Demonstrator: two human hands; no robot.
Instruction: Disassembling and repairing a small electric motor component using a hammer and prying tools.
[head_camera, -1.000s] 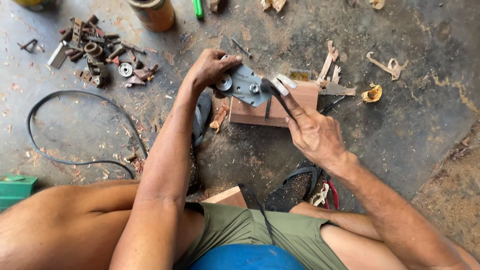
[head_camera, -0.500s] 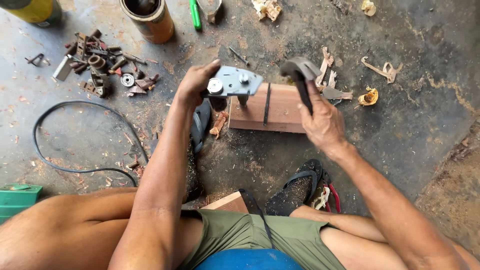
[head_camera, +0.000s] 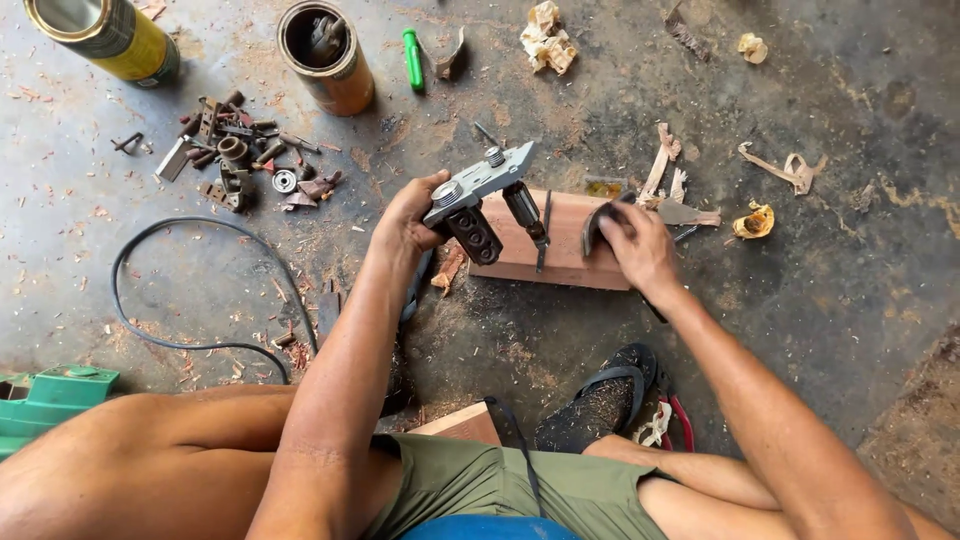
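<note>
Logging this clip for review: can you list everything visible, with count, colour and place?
grey metal plate assembly with bolts: one, grey, above the block, in left hand
reddish wooden block: one, floor centre
dark curved piece: one, on the block, under right hand
rusty tin can: one, brown, top
yellow can: one, top left
green marker-like stick: one, top
rusty metal parts pile: many, upper left
black cable: one, left
black sandal: one, bottom centre
left hand: holds the assembly
right hand: on the curved piece

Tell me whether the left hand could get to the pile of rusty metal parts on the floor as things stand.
Probably not at once: the left hand is closed around the grey metal assembly, so its grip is taken. The floor between it and the pile of rusty parts looks free, though.
</note>
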